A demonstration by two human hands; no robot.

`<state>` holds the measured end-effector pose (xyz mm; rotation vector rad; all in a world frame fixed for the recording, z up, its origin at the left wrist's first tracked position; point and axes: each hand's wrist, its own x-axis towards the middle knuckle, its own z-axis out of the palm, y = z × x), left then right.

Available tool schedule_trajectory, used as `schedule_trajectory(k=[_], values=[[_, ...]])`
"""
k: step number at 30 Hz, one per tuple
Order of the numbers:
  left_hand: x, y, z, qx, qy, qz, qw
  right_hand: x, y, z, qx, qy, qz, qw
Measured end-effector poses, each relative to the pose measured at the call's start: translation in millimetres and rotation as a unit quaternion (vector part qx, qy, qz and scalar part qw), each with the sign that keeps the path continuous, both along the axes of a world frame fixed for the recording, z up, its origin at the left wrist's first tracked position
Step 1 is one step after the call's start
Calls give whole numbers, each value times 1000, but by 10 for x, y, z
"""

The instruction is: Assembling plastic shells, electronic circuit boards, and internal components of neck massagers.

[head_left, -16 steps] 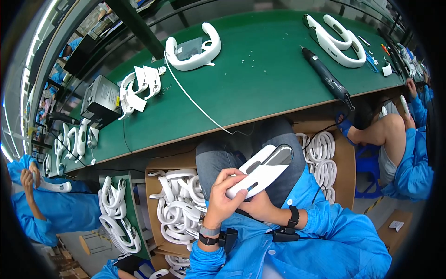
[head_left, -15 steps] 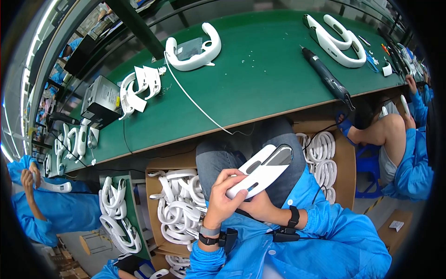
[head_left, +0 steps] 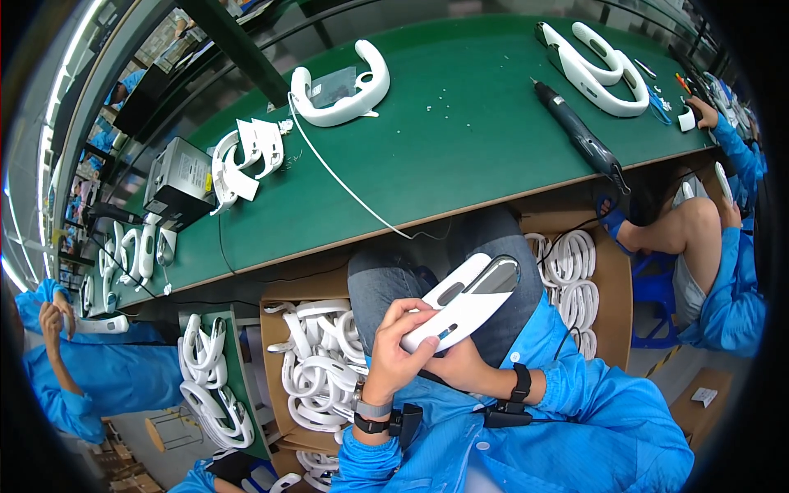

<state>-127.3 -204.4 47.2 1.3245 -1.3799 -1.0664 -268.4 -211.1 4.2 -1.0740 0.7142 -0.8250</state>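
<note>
Over my lap I hold a white plastic neck fan (head_left: 472, 308) with a glossy dark end panel and small slots along its side. My left hand (head_left: 397, 341) is closed on its near left end, thumb on top and fingers wrapped over the edge. My right hand (head_left: 463, 366) supports it from below; its fingertips are hidden behind the fan. Beyond it on the green bench (head_left: 427, 156) lie a black electric screwdriver (head_left: 579, 135), a white neck fan (head_left: 342, 107) with a clear plastic bag, and white U-shaped pieces (head_left: 596, 70) at the far right.
Cardboard boxes of white neck fans stand left (head_left: 316, 370) and right (head_left: 574, 279) of my legs. White curved parts (head_left: 246, 156) lie beside a grey-black box (head_left: 178, 182). A white cable (head_left: 337, 177) crosses the bench edge. Co-workers in blue sit on either side.
My hands and the fan stay almost still. The right co-worker's hand has reached forward onto the bench beside a small white part. The left co-worker's hands have shifted slightly.
</note>
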Motion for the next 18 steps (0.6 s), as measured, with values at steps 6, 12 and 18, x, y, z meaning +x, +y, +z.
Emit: schedule_trajectory(k=[6,12,18], values=[[-14,-1,50,1,3,1,1000,4,-4,31,-8,-2,-7,1000],[-24,10,74,12,3,2,1000,-2,-4,70,-7,-12,-5,1000],[-10,3,38,-9,-10,-1,1000,-15,-2,68,-1,-2,-3,1000]])
